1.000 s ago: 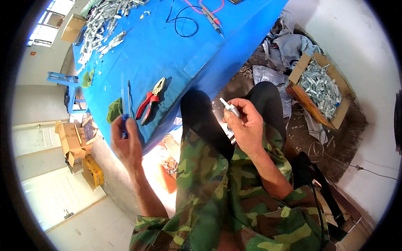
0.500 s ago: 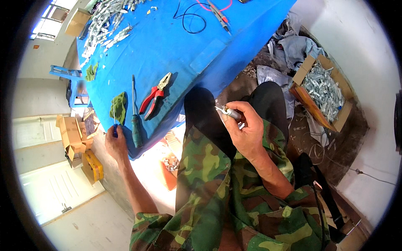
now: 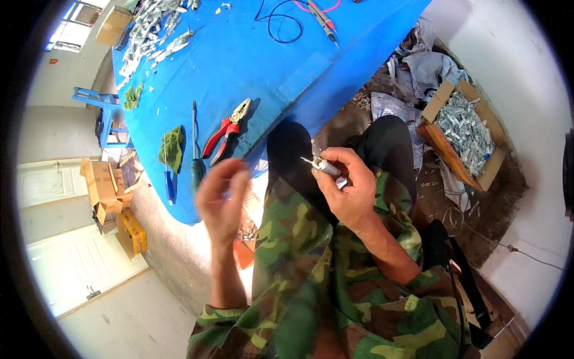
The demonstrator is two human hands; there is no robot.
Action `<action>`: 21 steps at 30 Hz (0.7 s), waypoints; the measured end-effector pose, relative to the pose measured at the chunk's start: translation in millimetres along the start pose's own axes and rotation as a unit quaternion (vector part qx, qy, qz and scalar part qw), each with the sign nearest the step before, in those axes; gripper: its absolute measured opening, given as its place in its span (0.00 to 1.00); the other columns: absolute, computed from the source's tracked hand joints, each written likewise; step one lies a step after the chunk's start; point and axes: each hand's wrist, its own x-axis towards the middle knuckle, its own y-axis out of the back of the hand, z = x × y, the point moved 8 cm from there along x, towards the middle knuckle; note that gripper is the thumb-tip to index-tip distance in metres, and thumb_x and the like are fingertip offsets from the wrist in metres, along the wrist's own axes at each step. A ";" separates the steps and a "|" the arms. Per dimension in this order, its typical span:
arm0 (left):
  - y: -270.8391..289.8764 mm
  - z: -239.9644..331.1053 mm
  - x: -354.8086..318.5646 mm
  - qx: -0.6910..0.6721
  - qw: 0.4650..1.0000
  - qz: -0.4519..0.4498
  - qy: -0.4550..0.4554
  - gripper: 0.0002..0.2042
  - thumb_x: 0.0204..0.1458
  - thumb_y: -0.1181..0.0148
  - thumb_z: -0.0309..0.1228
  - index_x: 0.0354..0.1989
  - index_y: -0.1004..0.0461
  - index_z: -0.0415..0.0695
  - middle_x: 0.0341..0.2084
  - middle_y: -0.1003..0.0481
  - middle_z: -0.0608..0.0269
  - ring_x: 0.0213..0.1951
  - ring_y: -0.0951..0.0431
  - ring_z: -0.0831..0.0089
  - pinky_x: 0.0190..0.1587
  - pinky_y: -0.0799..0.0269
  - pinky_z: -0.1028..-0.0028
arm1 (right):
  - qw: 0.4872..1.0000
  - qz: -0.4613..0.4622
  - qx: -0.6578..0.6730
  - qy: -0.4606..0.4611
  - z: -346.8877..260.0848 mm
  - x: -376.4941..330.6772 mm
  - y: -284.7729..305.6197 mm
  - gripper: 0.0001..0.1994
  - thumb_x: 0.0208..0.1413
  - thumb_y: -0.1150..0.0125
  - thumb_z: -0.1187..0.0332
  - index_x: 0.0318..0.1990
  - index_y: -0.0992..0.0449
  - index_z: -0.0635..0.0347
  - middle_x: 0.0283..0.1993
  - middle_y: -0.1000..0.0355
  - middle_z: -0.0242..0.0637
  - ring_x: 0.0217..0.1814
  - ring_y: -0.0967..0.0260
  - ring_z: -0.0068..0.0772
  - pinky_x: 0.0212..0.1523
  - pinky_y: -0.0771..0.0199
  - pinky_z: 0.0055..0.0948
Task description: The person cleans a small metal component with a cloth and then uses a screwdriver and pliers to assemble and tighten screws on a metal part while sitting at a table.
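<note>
Blue cloth covers the table (image 3: 251,66), which fills the upper left of the head view. On it, near the front edge: red-handled pliers (image 3: 226,130) lying with jaws pointing away; a dark-handled screwdriver (image 3: 195,149) just left of them; a smaller blue-handled screwdriver (image 3: 168,176); a green rag (image 3: 173,146) between the two screwdrivers. Farther back: a heap of small silver metal parts (image 3: 149,30), and black and red wires (image 3: 293,18).

Right hand (image 3: 347,188): closed around a small grey metal part (image 3: 323,165), pinched between thumb and fingers, its thin tip pointing left. The part sits above the person's lap, just off the table's front edge.

Left hand (image 3: 222,200): blurred, fingers loosely curled; whether it holds anything cannot be told. It hangs just below the table edge, near the dark-handled screwdriver, apart from the right hand.

Floor, right: an open cardboard box (image 3: 433,110) full of silver parts. Floor, left: more cardboard boxes (image 3: 98,185).
</note>
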 end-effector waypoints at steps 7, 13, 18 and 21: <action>-87.8 15.2 -22.1 -0.142 0.976 -0.135 0.090 0.12 0.60 0.32 0.30 0.47 0.20 0.37 0.38 0.19 0.65 0.39 0.21 0.79 0.44 0.25 0.78 | 0.987 0.010 -0.087 0.131 -17.5 -5.3 1.6 0.16 0.49 0.30 0.82 0.47 0.23 0.63 0.45 0.22 0.45 0.47 0.21 0.47 0.47 0.22 0.35; -90.4 11.0 -20.7 -0.148 0.980 -0.111 0.071 0.11 0.62 0.34 0.32 0.46 0.21 0.37 0.34 0.19 0.64 0.34 0.22 0.80 0.39 0.26 0.79 | 0.981 -0.015 -0.093 0.171 -28.8 -2.7 -0.9 0.16 0.48 0.31 0.84 0.46 0.23 0.64 0.44 0.22 0.46 0.45 0.21 0.47 0.45 0.21 0.37; -92.1 8.8 -21.3 -0.162 0.976 -0.114 0.087 0.12 0.62 0.33 0.33 0.45 0.22 0.37 0.32 0.19 0.64 0.33 0.22 0.79 0.38 0.26 0.78 | 0.980 -0.017 -0.093 0.177 -29.7 -2.8 0.3 0.16 0.48 0.32 0.85 0.46 0.23 0.64 0.44 0.23 0.46 0.45 0.22 0.47 0.43 0.21 0.36; -89.9 6.9 -18.1 -0.163 0.977 -0.119 0.066 0.11 0.62 0.33 0.33 0.44 0.22 0.37 0.31 0.20 0.64 0.32 0.22 0.79 0.38 0.26 0.78 | 0.982 -0.040 -0.078 0.169 -36.5 -0.4 -1.0 0.16 0.49 0.32 0.85 0.47 0.23 0.65 0.46 0.23 0.46 0.46 0.21 0.43 0.43 0.21 0.33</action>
